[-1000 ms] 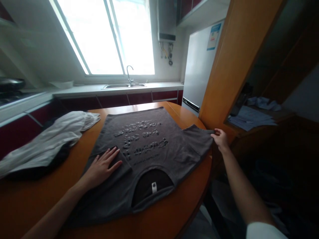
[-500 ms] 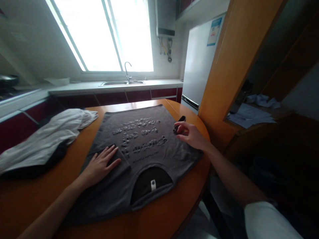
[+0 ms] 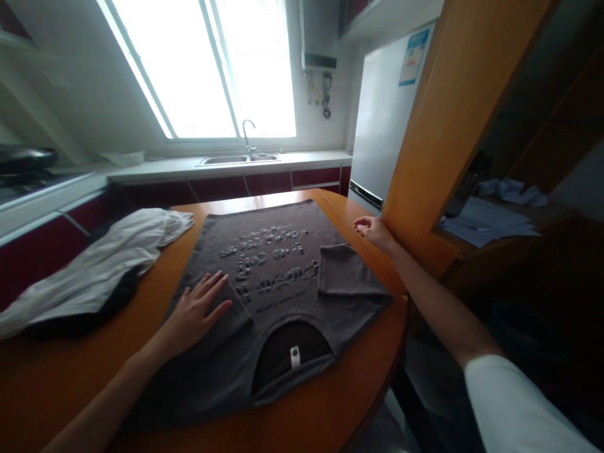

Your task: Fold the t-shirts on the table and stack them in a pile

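A dark grey T-shirt (image 3: 278,251) with raised lettering lies spread on the table, its neckline and white label toward me. My left hand (image 3: 193,314) rests flat on the folded left sleeve, fingers spread. The right sleeve (image 3: 346,270) is folded inward over the shirt's front and lies flat. Beyond that sleeve, to its right, my right hand (image 3: 375,233) hovers over the table's edge. It is off the cloth, with loosely bent fingers and nothing visible in them.
White and black clothes (image 3: 108,258) are heaped on the left of the round-edged wooden table (image 3: 377,377). Behind it stand a counter with a sink (image 3: 226,160) and a fridge (image 3: 387,119). A wooden post (image 3: 438,126) rises close by my right hand; papers (image 3: 486,220) lie past it.
My right hand has let go of the right sleeve and moved away to the right. The sleeve now lies folded over the shirt. My left hand stays on the left sleeve.
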`<state>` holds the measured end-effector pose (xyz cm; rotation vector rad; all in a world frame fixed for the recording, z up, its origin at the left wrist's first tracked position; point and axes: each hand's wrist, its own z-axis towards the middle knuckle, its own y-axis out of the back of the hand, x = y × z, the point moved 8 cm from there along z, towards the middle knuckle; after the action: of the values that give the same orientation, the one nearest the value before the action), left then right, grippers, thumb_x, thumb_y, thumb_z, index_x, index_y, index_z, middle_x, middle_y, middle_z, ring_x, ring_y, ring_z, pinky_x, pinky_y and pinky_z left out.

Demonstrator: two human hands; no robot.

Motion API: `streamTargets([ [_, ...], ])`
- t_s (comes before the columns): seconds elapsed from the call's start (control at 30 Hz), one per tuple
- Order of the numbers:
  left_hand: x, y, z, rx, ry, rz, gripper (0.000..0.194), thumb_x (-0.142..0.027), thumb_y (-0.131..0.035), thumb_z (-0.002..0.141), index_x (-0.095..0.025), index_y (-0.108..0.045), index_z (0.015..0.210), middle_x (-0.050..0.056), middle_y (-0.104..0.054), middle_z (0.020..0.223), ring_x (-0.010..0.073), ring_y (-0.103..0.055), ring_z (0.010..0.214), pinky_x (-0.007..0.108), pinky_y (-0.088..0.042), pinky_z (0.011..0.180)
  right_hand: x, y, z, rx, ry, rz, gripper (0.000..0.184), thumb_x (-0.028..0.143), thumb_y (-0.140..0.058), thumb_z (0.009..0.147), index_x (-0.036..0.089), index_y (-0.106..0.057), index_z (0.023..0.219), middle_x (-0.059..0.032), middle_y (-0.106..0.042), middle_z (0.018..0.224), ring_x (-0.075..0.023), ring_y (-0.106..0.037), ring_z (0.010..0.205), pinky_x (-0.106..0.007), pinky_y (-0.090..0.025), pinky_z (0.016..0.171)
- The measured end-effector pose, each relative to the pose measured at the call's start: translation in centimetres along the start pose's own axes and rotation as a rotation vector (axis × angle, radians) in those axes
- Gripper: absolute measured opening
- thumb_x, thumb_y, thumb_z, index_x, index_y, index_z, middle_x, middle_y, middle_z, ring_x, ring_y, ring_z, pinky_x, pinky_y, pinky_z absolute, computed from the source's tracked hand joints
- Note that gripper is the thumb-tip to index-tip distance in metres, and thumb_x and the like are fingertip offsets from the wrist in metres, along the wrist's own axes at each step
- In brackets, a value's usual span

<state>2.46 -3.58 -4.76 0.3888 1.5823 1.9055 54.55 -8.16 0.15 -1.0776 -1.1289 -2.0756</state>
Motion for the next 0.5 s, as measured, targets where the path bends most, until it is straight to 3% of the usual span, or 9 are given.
streamTargets([
  [0.1,-3.9,2.1,0.2,0.003,-0.117,-0.106,0.065,-0.061,-0.045,0.092,-0.028,-0.051,0.148,0.005,-0.05,0.153,0.0334,-0.042,0.143,0.049,-0.034,0.119,-1.2,-1.5,0.7,0.065,0.044,-0.007,0.02,0.02,-0.06,0.08,0.012,-0.073,0.093,-0.0108,-0.076,0.096,-0.0175,-0.068,0.086,-0.031,-0.053,0.081],
  [0.23,-12.4,2.8,0.4,0.171,-0.329,-0.187,0.04,-0.047,-0.052,0.096,-0.034,-0.064,0.133,0.002,-0.064,0.135,0.0238,-0.065,0.117,0.032,-0.05,0.104,-1.8,-4.3,1.7,0.193,0.078,-0.008,0.016,0.019,-0.063,0.078,0.013,-0.074,0.088,-0.0082,-0.076,0.088,-0.0168,-0.067,0.08,-0.027,-0.051,0.078],
  [0.37,-21.4,1.8,1.1,0.215,-0.589,-0.131,0.036,-0.023,-0.053,0.098,-0.03,-0.062,0.132,0.004,-0.067,0.126,0.0195,-0.064,0.113,0.03,-0.049,0.102,-2.2,-7.2,2.8,0.296,0.079,0.014,0.013,0.023,-0.065,0.08,0.014,-0.074,0.084,-0.0043,-0.073,0.07,-0.0142,-0.062,0.062,-0.023,-0.048,0.063],
  [0.5,-25.8,-0.5,3.7,0.156,-0.68,0.027,0.04,-0.015,-0.056,0.096,-0.024,-0.056,0.134,0.008,-0.064,0.125,0.0211,-0.061,0.112,0.033,-0.05,0.098,-3.0,-8.9,3.2,0.332,0.059,0.072,0.028,0.041,-0.062,0.088,0.015,-0.072,0.083,-0.0033,-0.071,0.063,-0.0141,-0.062,0.057,-0.023,-0.048,0.058],
])
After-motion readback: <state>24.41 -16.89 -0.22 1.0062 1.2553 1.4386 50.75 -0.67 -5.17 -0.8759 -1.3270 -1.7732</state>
